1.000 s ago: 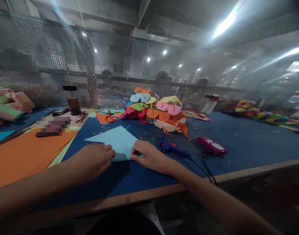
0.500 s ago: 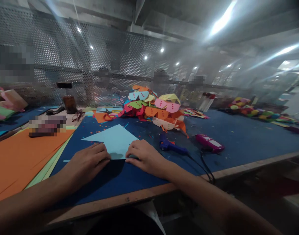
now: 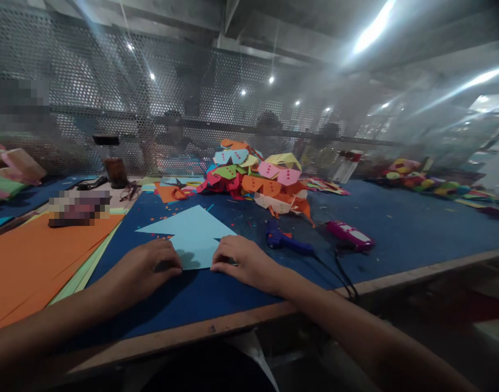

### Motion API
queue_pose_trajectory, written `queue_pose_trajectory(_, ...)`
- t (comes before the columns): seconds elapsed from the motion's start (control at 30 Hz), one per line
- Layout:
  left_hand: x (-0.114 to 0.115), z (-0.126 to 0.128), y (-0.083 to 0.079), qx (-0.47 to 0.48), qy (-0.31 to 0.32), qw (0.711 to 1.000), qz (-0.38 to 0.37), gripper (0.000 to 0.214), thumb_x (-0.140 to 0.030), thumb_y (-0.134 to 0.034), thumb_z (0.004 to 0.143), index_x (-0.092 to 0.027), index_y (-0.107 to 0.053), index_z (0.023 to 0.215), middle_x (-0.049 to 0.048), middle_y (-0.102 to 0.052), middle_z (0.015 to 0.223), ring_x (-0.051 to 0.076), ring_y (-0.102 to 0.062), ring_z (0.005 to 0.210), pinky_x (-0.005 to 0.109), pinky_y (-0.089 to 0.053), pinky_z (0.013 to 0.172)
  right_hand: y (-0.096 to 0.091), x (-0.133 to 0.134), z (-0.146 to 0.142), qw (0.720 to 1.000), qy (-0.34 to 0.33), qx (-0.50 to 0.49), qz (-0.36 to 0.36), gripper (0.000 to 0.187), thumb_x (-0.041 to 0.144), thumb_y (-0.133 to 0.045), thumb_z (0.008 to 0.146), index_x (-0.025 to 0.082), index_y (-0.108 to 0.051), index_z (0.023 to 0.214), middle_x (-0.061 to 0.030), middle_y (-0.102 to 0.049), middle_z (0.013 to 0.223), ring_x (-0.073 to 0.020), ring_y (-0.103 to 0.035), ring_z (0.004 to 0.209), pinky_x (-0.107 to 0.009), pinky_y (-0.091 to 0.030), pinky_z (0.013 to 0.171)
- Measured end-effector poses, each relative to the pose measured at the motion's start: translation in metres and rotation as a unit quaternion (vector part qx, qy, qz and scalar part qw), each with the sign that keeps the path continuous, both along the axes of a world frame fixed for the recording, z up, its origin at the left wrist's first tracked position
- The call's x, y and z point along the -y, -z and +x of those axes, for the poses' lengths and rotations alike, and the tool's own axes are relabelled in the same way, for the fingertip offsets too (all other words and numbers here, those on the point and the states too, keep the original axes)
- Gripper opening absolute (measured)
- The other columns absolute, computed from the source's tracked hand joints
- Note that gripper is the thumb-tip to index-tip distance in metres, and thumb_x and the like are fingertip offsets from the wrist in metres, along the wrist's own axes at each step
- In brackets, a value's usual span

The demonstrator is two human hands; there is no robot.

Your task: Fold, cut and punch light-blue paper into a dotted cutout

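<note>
A light blue paper (image 3: pixel 198 231) cut in an arrow shape lies on the blue table top, its point away from me. My left hand (image 3: pixel 157 264) is at the near left corner of the paper, fingers curled and thumb and fingertips meeting at its edge. At the near right corner, my right hand (image 3: pixel 243 261) pinches the paper between thumb and bent fingers. The corners themselves are hidden under my fingers. To the right of my right hand lies a blue glue gun (image 3: pixel 288 239) with a black cord.
A heap of colourful paper masks (image 3: pixel 261 177) stands behind the paper. Orange sheets (image 3: pixel 49 256) are stacked at left, with a pixelated object on top. A magenta device (image 3: pixel 350 236) sits at right. Orange-handled scissors (image 3: pixel 179 193) and a dark-lidded jar (image 3: pixel 115 163) are farther back.
The near edge of the light blue paper has come down and slightly towards me. My left hand has shifted a little left and its fingers are more arched; my right hand has barely moved.
</note>
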State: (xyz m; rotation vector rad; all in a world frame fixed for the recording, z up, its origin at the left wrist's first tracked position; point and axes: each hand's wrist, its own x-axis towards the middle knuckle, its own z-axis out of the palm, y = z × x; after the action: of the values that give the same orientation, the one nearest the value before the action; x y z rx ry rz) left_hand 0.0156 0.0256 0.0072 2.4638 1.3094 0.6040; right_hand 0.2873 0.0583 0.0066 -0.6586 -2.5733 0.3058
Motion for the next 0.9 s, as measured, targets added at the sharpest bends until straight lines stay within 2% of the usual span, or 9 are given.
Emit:
queue_pose_trajectory(0.2, -0.0032, -0.0002, -0.0011, 0.021, -0.034, 0.997, -0.059, 0.016, -0.034, -0.062, 0.087, -0.024, -0.072, 0.08, 0.002, -0.072, 0.082, 0.022, -0.065, 0.081, 0.033, -0.046, 0.074, 0.0013, -0.0033, -0.0021, 0.999, 0.025, 0.002, -0.041, 0.011, 0.026, -0.069, 0.093, 0.018, -0.068, 0.087, -0.0025, -0.068, 0.086, -0.0173, -0.062, 0.087, -0.029, -0.043, 0.081)
queue_pose_trajectory(0.43, -0.0058, -0.0025, 0.0037, 0.023, -0.037, 0.998, -0.048, 0.021, -0.038, -0.059, 0.089, -0.023, -0.071, 0.08, 0.0023, -0.072, 0.082, 0.021, -0.064, 0.08, 0.031, -0.046, 0.071, -0.0003, -0.0019, -0.0057, 0.996, 0.069, 0.005, -0.06, 0.013, 0.025, -0.07, 0.093, 0.017, -0.066, 0.083, -0.001, -0.067, 0.082, -0.0151, -0.059, 0.078, -0.027, -0.04, 0.074)
queue_pose_trajectory(0.67, -0.0072, -0.0017, 0.0018, 0.02, -0.06, 0.996, -0.064, 0.02, -0.039, -0.06, 0.087, -0.023, -0.071, 0.08, 0.002, -0.073, 0.081, 0.021, -0.065, 0.077, 0.03, -0.046, 0.069, -0.0025, 0.0002, -0.0079, 0.987, 0.126, 0.027, -0.092, 0.017, 0.029, -0.072, 0.091, 0.017, -0.065, 0.082, 0.0013, -0.067, 0.082, -0.0133, -0.059, 0.077, -0.03, -0.035, 0.08)
queue_pose_trajectory(0.9, -0.01, -0.0025, 0.0018, 0.004, -0.058, 0.995, -0.077, 0.021, -0.039, -0.059, 0.088, -0.022, -0.07, 0.082, 0.0026, -0.073, 0.083, 0.021, -0.066, 0.079, 0.03, -0.046, 0.07, -0.0057, 0.0019, -0.0096, 0.984, 0.144, 0.032, -0.1, 0.015, 0.028, -0.073, 0.09, 0.017, -0.066, 0.081, 0.0016, -0.066, 0.081, -0.0126, -0.059, 0.075, -0.029, -0.035, 0.079)
